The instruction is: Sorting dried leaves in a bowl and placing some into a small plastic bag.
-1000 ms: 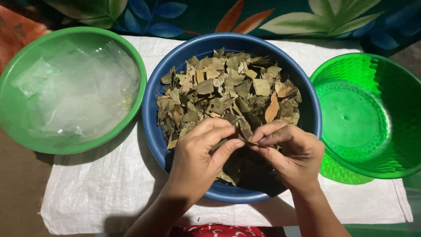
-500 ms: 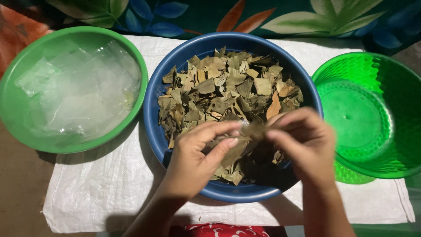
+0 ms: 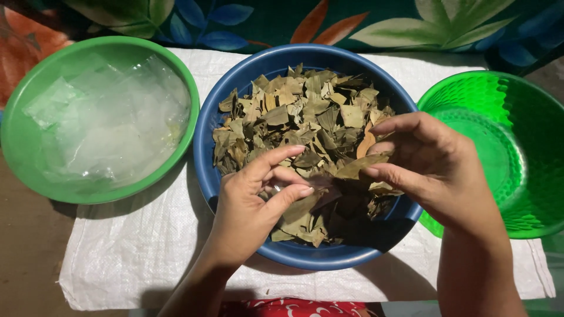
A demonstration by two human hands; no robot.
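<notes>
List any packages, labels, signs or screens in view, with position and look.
No labels, signs or screens.
Clear plastic bags: loose, flat, translucent, piled in the green bowl at left.
White woven sack: flat rectangle spread under the bowls; no print visible.

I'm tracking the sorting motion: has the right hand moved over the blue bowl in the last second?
Yes. The right hand has lifted up and outward toward the blue bowl's right rim, nearer the empty green basin.
</notes>
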